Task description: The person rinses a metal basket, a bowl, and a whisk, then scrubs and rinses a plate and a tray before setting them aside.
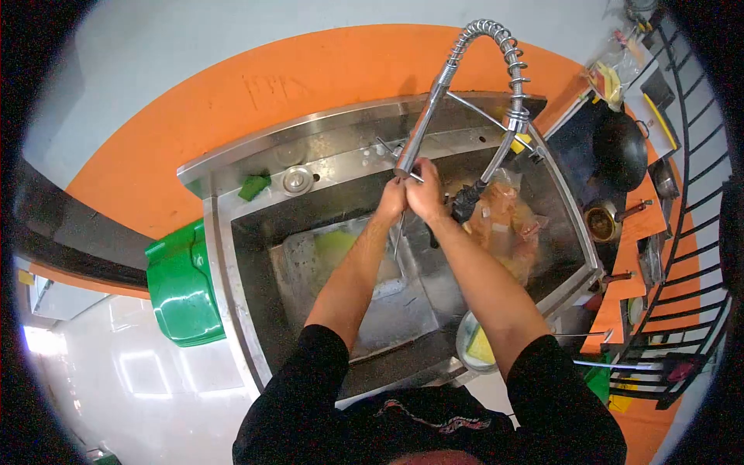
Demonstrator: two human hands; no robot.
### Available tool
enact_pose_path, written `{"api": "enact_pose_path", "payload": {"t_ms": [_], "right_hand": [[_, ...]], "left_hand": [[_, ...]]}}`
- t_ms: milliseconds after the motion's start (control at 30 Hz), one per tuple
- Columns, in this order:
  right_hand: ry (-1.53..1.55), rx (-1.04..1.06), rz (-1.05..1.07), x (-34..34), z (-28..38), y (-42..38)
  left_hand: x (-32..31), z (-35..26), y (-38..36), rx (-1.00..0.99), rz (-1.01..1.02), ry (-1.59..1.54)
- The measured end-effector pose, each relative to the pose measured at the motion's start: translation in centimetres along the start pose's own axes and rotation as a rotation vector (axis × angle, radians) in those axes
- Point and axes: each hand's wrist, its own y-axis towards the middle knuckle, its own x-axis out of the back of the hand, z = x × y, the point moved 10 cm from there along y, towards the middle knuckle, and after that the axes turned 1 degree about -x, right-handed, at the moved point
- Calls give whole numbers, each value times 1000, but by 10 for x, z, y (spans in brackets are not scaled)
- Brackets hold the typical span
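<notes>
Both hands are together over the steel sink [242, 298], at the base of the tall spring faucet [421, 133]. My left hand [394, 198] is closed beside the lower end of the faucet post. My right hand [425, 190] is closed just to its right, against the post and its small lever. What lies between the fingers is hidden. A black spray head [466, 203] hangs right of my right wrist. Below the hands, a metal tray [387, 314] and a yellow-green cloth [333, 246] lie in the basin.
A green scouring pad [254, 186] and a round drain strainer [297, 180] sit on the left ledge. Plastic bags [504, 221] fill the right basin. A bowl [469, 345] stands at the front edge, a green bin [184, 287] at left, a dark wok [620, 151] at right.
</notes>
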Motion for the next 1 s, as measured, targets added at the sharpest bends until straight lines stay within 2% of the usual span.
{"api": "enact_pose_path", "payload": {"t_ms": [67,100,133,200,233,300,333,367,400,433,467,533,567,600,633,667,700,733,767,833,867,900,933,1000], "right_hand": [[42,61,-71,-2,13,-5],[95,102,-26,-9,15,-3],[94,100,-25,-11,13,-2],[366,-77,299,-48,-1,-5],[367,-77,300,-46,13,-5],[192,-501,471,-59,-2,-20],[196,-497,471,-76,-26,-13],[203,-301,360,-97,-59,9],[209,-109,248,-104,-70,21],[31,119,54,-75,-32,18],[35,118,54,-69,-28,20],[987,-472,484,-107,-53,3],[1288,-778,485,-100,-25,-8],[1291,-776,489,-89,-7,-9],[1483,-845,555,-89,9,-15],[1675,-912,622,-88,26,-20],[1715,-820,754,-95,26,-18],[1717,-817,756,-99,23,-18],[1681,-820,799,-103,24,-21],[1647,-821,843,-107,36,-27],[1487,-827,656,-105,26,-25],[1320,-826,478,-98,14,-22],[1321,-832,483,-96,13,-23],[790,-655,664,-90,2,-23]], "left_hand": [[3,-5,-14,55,-198,-420],[3,2,-16,143,-206,-482],[14,14,-8,146,-207,-483],[23,44,14,145,-26,-560],[7,37,-10,319,-227,-738],[26,70,7,286,-198,-692],[34,80,17,251,-169,-647],[33,59,2,273,-260,-524],[26,38,-11,272,-264,-521],[18,22,-21,268,-234,-537],[14,14,-25,265,-203,-553],[15,21,-20,229,-149,-550],[8,1,-20,53,-137,-608],[6,-20,-24,-126,-122,-661],[9,4,-31,129,-183,-604],[9,5,-35,127,-183,-602],[7,4,-34,89,-158,-605],[8,6,-30,54,-132,-607],[18,33,-9,30,-50,-744],[31,58,3,50,-28,-691],[34,70,4,73,-8,-640],[4,13,-39,100,-179,-682],[6,15,-39,100,-186,-683],[5,23,-31,104,-43,-682]]}}
